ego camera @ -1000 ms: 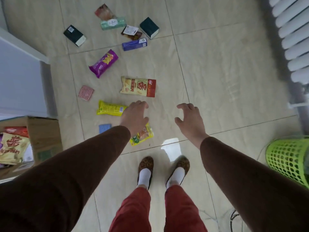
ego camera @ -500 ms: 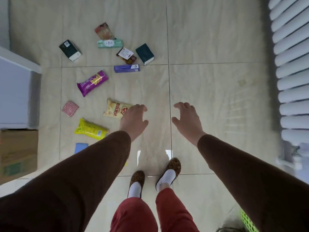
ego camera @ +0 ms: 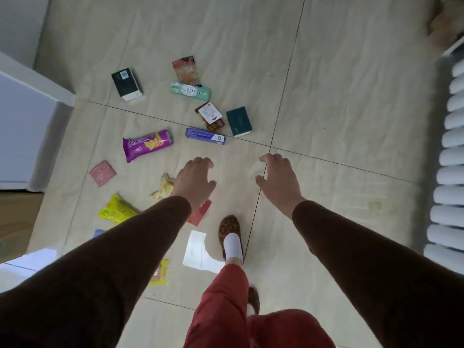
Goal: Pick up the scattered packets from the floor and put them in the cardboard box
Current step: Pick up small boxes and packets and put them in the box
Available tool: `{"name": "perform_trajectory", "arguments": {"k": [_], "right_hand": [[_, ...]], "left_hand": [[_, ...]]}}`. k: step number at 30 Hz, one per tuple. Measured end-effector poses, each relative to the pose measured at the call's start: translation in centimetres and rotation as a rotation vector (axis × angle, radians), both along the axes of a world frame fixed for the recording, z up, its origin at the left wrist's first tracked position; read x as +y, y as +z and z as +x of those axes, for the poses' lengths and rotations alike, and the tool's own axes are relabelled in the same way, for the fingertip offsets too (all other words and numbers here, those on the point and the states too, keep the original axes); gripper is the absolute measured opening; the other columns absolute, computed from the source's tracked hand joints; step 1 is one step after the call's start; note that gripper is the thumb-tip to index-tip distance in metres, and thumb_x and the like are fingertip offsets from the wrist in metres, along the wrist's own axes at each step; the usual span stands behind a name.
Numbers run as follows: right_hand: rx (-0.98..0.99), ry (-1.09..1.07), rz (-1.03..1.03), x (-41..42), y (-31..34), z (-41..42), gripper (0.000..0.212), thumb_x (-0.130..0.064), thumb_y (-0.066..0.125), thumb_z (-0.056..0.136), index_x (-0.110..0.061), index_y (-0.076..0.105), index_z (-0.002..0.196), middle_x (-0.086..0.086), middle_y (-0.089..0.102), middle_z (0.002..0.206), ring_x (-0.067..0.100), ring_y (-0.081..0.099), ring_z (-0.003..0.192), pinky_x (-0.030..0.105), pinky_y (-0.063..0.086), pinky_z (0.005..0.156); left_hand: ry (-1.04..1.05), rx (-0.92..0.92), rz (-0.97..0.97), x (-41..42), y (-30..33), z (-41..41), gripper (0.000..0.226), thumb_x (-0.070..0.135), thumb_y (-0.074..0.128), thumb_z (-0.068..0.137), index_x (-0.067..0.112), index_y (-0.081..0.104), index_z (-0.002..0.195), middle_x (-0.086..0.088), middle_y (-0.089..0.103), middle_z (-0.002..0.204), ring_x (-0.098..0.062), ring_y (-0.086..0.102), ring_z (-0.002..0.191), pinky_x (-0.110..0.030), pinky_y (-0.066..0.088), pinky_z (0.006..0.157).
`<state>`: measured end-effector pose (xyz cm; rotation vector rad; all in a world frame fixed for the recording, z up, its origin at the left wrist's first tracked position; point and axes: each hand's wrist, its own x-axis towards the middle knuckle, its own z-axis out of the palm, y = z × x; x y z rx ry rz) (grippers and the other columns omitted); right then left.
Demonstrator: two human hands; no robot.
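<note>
1. Right now both your hands hang over the floor (ego camera: 339,71) holding nothing: the left hand (ego camera: 194,180) and the right hand (ego camera: 280,182) each have their fingers spread and loosely bent.
2. Packets lie scattered ahead and to your left: a purple snack bag (ego camera: 147,144), a yellow packet (ego camera: 116,209), a small pink packet (ego camera: 103,172), a blue carton (ego camera: 205,136), a mint tissue pack (ego camera: 190,91) and two dark boxes (ego camera: 126,84).
3. A crinkled yellow-and-red bag (ego camera: 163,188) sits just under your left wrist.
4. Judging by looks, the bags are light, soft and slick; pinch them at a sealed end or across the middle. The small cartons seem stiff, so grip them by the long sides.
5. Your left sleeve covers part of that bag, a blue item and another yellow packet (ego camera: 160,272).
6. Only a brown strip at the left edge may be the cardboard box (ego camera: 15,222); you cannot tell its opening.
</note>
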<state>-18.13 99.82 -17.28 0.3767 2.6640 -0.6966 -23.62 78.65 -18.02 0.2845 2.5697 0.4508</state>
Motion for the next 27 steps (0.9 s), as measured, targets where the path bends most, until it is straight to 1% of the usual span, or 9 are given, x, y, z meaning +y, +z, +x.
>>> {"name": "perform_trajectory", "arguments": {"k": [5, 8, 10, 14, 17, 20, 22, 25, 27], "right_hand": [[-0.032, 0.119, 0.02, 0.7, -2.2, -7.1, 0.048, -0.023, 0.062, 0.092, -0.01, 0.048, 0.136, 0.009, 0.055, 0.128, 0.025, 0.049, 0.118, 0.036, 0.045, 0.098], [-0.056, 0.217, 0.047, 1.0, -4.3, -11.1, 0.051, -0.025, 0.063, 0.093, -0.009, 0.044, 0.138, 0.01, 0.055, 0.129, 0.024, 0.051, 0.115, 0.033, 0.045, 0.098], [-0.067, 0.235, 0.05, 1.3, -6.1, -13.7, 0.054, -0.027, 0.064, 0.093, -0.011, 0.042, 0.14, 0.01, 0.054, 0.132, 0.023, 0.051, 0.116, 0.031, 0.045, 0.097], [-0.124, 0.212, 0.01, 2.1, -10.3, -19.1, 0.06, -0.029, 0.066, 0.093, -0.014, 0.04, 0.145, 0.008, 0.052, 0.139, 0.023, 0.05, 0.123, 0.031, 0.046, 0.097], [-0.157, 0.22, -0.005, 2.9, -13.6, -23.1, 0.063, -0.031, 0.067, 0.093, -0.014, 0.038, 0.147, 0.008, 0.049, 0.142, 0.024, 0.049, 0.126, 0.031, 0.046, 0.098], [-0.184, 0.204, 0.006, 3.7, -17.3, -26.0, 0.068, -0.033, 0.069, 0.091, -0.011, 0.037, 0.147, 0.01, 0.049, 0.141, 0.026, 0.048, 0.127, 0.033, 0.046, 0.1], [-0.219, 0.15, 0.012, 4.2, -20.2, -27.3, 0.072, -0.037, 0.073, 0.087, -0.01, 0.038, 0.145, 0.011, 0.051, 0.138, 0.027, 0.05, 0.125, 0.036, 0.048, 0.1], [-0.3, 0.048, 0.008, 4.4, -24.6, -28.4, 0.076, -0.041, 0.076, 0.082, -0.01, 0.039, 0.142, 0.011, 0.052, 0.133, 0.028, 0.052, 0.121, 0.04, 0.05, 0.099], [-0.355, -0.03, -0.012, 4.2, -27.4, -28.9, 0.082, -0.043, 0.078, 0.08, -0.009, 0.037, 0.143, 0.012, 0.05, 0.135, 0.03, 0.052, 0.122, 0.04, 0.049, 0.099]], "left_hand": [[0.087, -0.069, -0.024, 0.1, -2.3, -4.9, 0.043, 0.025, 0.068, 0.089, 0.017, 0.057, 0.13, -0.002, 0.061, 0.126, -0.021, 0.057, 0.113, -0.037, 0.051, 0.092], [0.128, -0.12, -0.044, 0.5, -4.2, -6.9, 0.044, 0.026, 0.066, 0.09, 0.017, 0.056, 0.131, -0.003, 0.06, 0.128, -0.022, 0.057, 0.115, -0.036, 0.048, 0.092], [0.156, -0.139, -0.065, 0.8, -5.5, -8.2, 0.044, 0.027, 0.065, 0.091, 0.017, 0.055, 0.133, -0.003, 0.059, 0.13, -0.022, 0.056, 0.117, -0.036, 0.047, 0.093], [0.252, -0.196, -0.092, 1.4, -8.9, -11.3, 0.045, 0.026, 0.064, 0.091, 0.016, 0.054, 0.134, -0.003, 0.058, 0.133, -0.022, 0.054, 0.121, -0.036, 0.045, 0.096], [0.331, -0.235, -0.102, 2.1, -12.2, -14.3, 0.045, 0.026, 0.065, 0.091, 0.015, 0.054, 0.134, -0.004, 0.058, 0.133, -0.022, 0.054, 0.121, -0.036, 0.047, 0.097], [0.398, -0.232, -0.09, 3.0, -15.9, -17.5, 0.047, 0.026, 0.065, 0.091, 0.014, 0.054, 0.134, -0.007, 0.058, 0.134, -0.026, 0.054, 0.122, -0.039, 0.048, 0.098], [0.458, -0.221, -0.072, 3.6, -18.7, -19.6, 0.045, 0.025, 0.065, 0.091, 0.012, 0.054, 0.132, -0.009, 0.057, 0.132, -0.028, 0.054, 0.121, -0.038, 0.047, 0.096], [0.575, -0.224, -0.066, 4.5, -23.3, -22.9, 0.034, 0.021, 0.063, 0.089, 0.008, 0.053, 0.119, -0.012, 0.057, 0.119, -0.031, 0.055, 0.111, -0.036, 0.047, 0.084], [0.689, -0.244, -0.056, 4.9, -26.3, -25.1, 0.041, 0.023, 0.064, 0.087, 0.008, 0.051, 0.122, -0.013, 0.057, 0.12, -0.032, 0.056, 0.11, -0.039, 0.05, 0.088]]}}
